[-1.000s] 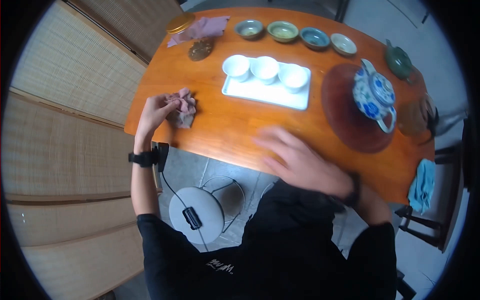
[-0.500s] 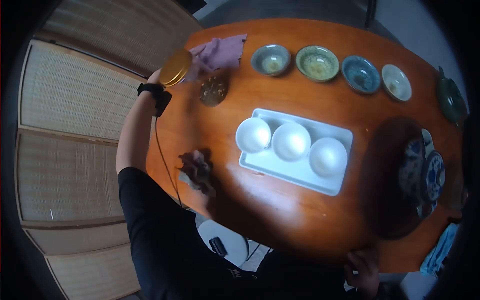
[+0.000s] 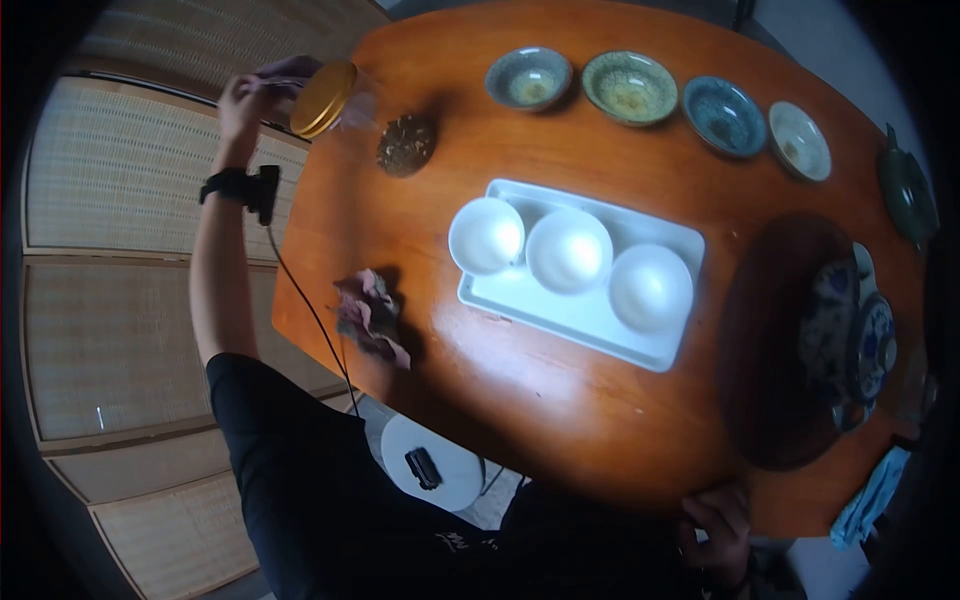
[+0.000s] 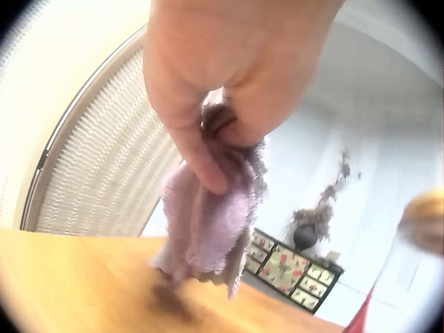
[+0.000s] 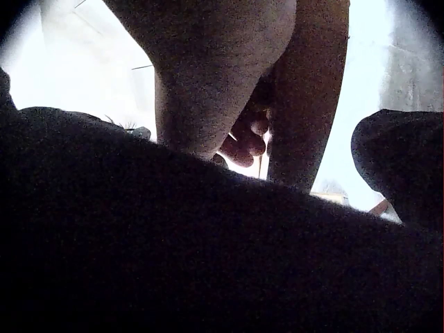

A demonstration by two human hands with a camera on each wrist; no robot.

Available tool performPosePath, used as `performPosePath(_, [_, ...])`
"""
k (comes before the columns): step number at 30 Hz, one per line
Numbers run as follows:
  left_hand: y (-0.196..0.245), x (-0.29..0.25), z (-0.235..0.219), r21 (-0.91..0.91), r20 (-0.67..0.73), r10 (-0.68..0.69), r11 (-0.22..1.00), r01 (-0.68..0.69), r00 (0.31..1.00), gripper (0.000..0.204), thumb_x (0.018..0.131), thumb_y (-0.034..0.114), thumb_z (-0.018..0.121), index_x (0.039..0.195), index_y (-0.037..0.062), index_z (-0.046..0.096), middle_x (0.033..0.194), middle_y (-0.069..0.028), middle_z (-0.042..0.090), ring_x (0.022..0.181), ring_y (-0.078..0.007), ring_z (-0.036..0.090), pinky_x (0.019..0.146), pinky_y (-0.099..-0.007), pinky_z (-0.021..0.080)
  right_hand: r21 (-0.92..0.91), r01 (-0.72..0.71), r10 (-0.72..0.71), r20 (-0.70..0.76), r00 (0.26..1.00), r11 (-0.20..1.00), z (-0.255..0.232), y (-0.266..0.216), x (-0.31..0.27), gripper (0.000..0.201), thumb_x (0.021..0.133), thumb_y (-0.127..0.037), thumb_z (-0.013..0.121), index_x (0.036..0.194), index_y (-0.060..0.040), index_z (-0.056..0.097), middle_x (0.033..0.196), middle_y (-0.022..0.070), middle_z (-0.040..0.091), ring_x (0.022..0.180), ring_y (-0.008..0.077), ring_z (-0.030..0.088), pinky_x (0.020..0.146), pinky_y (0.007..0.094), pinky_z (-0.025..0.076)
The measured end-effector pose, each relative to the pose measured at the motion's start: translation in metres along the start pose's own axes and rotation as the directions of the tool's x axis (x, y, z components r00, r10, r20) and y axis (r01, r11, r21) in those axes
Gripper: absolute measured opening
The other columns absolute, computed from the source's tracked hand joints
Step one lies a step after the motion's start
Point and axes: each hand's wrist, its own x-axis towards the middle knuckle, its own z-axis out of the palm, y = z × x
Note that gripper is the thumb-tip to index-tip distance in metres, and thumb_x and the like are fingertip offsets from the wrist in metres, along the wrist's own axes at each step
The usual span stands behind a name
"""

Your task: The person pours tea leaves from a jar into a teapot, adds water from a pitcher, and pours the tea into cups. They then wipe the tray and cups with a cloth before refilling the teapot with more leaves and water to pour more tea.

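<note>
At the table's far left corner my left hand [image 3: 240, 108] pinches a lilac cloth [image 3: 287, 82] between thumb and fingers. In the left wrist view the cloth [image 4: 211, 222] hangs in folds, its lower edge close over the table. Beside that hand stands a clear glass jar with a gold lid [image 3: 324, 98] and dark, flecked contents [image 3: 406, 144] at its bottom. A crumpled pink and grey cloth [image 3: 372, 318] lies nearer on the left. My right hand [image 3: 718, 522] rests at the near table edge, fingers loosely curled, holding nothing; the right wrist view is mostly dark clothing.
Three white cups [image 3: 568, 250] sit on a white tray [image 3: 560, 326] mid-table. Several small bowls [image 3: 630, 88] line the back. To the right are a blue-and-white teapot [image 3: 840, 335] on a dark round mat [image 3: 765, 400], a green teapot [image 3: 906, 190] and a blue cloth [image 3: 872, 498].
My left hand has left the crumpled cloth, reached to the far left, and lifted the lilac cloth from beside the jar. The right hand has drawn back to the near edge.
</note>
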Motion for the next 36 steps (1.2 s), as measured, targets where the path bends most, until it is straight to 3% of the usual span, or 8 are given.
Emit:
performPosePath(8, [0.081, -0.128, -0.09, -0.297, -0.075, -0.052, 0.955, 0.028, 0.996, 0.022, 0.097, 0.014, 0.049, 0.109, -0.0015, 0.058, 0.107, -0.0131, 0.062, 0.098, -0.0219, 0.063, 0.089, -0.0338, 0.053, 0.005, 0.027, -0.027, -0.039, 0.999, 1.0, -0.003, 0.004, -0.01, 0.033, 0.069, -0.004, 0.071, 0.101, -0.0043, 0.066, 0.096, 0.0121, 0.061, 0.084, 0.0312, 0.06, 0.075, 0.0402, 0.049])
performPosePath(14, [0.193, -0.334, -0.01, -0.538, 0.25, -0.03, 0.827, 0.165, 0.968, 0.013, 0.092, 0.013, 0.053, 0.102, 0.0048, 0.057, 0.092, -0.0036, 0.057, 0.083, -0.0112, 0.059, 0.072, -0.0244, 0.051, 0.224, 0.04, -0.032, -0.036, 0.999, 0.974, -0.018, -0.051, 0.036, 0.064, 0.075, -0.01, 0.074, 0.133, -0.0035, 0.049, 0.129, 0.0201, 0.05, 0.106, 0.0309, 0.059, 0.087, 0.0381, 0.05])
performPosePath(20, [0.246, -0.445, 0.07, -0.641, 0.697, 0.376, 0.708, 0.295, 0.611, 0.029, 0.08, -0.005, 0.057, 0.108, 0.0026, 0.053, 0.1, -0.0052, 0.056, 0.09, -0.0097, 0.059, 0.077, -0.0238, 0.051, 0.808, -0.193, 0.037, 0.208, 0.978, 0.557, 0.031, -0.078, 0.067, 0.073, 0.084, -0.007, 0.067, 0.146, -0.0017, 0.028, 0.141, 0.0191, 0.037, 0.126, 0.023, 0.046, 0.1, 0.0378, 0.044])
performPosePath(25, [0.252, -0.426, 0.056, -0.508, 0.744, 0.197, 0.787, 0.349, 0.639, 0.038, 0.081, 0.0, 0.06, 0.119, 0.0015, 0.053, 0.118, -0.0097, 0.057, 0.11, -0.017, 0.06, 0.083, -0.0284, 0.053, 0.788, -0.263, 0.195, 0.184, 0.963, 0.557, 0.04, -0.048, 0.053, 0.042, 0.087, 0.008, 0.05, 0.129, 0.0047, 0.048, 0.109, 0.0092, 0.061, 0.093, 0.0094, 0.06, 0.075, 0.0224, 0.051])
performPosePath(27, [0.231, -0.379, 0.055, -0.171, 0.447, 0.264, 0.963, -0.208, 0.855, 0.05, 0.081, 0.015, 0.069, 0.125, 0.001, 0.05, 0.124, -0.0139, 0.057, 0.109, -0.0235, 0.06, 0.086, -0.034, 0.053, 0.723, -0.303, 0.29, 0.148, 0.946, 0.62, 0.03, -0.045, 0.052, 0.039, 0.084, 0.01, 0.049, 0.123, 0.0074, 0.053, 0.094, 0.0071, 0.065, 0.075, 0.0077, 0.062, 0.056, 0.018, 0.048])
performPosePath(29, [0.182, -0.332, 0.072, 0.085, 0.368, 0.419, 0.874, -0.479, 0.83, 0.064, 0.077, 0.024, 0.075, 0.131, 0.0016, 0.048, 0.127, -0.0175, 0.056, 0.11, -0.0305, 0.06, 0.092, -0.0382, 0.049, 0.707, -0.312, 0.274, 0.171, 0.946, 0.635, 0.013, -0.053, 0.057, 0.042, 0.083, 0.009, 0.049, 0.126, 0.0085, 0.051, 0.1, 0.0087, 0.063, 0.079, 0.0091, 0.063, 0.062, 0.0197, 0.05])
performPosePath(34, [0.152, -0.291, 0.107, 0.083, 0.498, 0.287, 0.924, -0.374, 0.819, 0.076, 0.07, 0.031, 0.078, 0.132, 0.0, 0.048, 0.122, -0.024, 0.059, 0.112, -0.0389, 0.057, 0.097, -0.0414, 0.045, 0.877, -0.164, 0.177, 0.092, 0.98, 0.451, -0.005, -0.074, 0.083, 0.046, 0.087, 0.003, 0.05, 0.132, 0.0094, 0.046, 0.119, 0.0106, 0.053, 0.095, 0.0123, 0.06, 0.081, 0.0232, 0.049])
performPosePath(36, [0.154, -0.285, 0.112, 0.028, 0.549, 0.208, 0.963, -0.266, 0.809, 0.076, 0.068, 0.03, 0.079, 0.131, -0.0013, 0.049, 0.119, -0.0241, 0.061, 0.11, -0.0379, 0.059, 0.095, -0.0404, 0.046, 0.758, -0.132, 0.128, 0.065, 0.99, 0.639, -0.017, -0.088, 0.097, 0.043, 0.089, -0.001, 0.052, 0.132, 0.0082, 0.048, 0.116, 0.0098, 0.055, 0.094, 0.0118, 0.06, 0.079, 0.0229, 0.048])
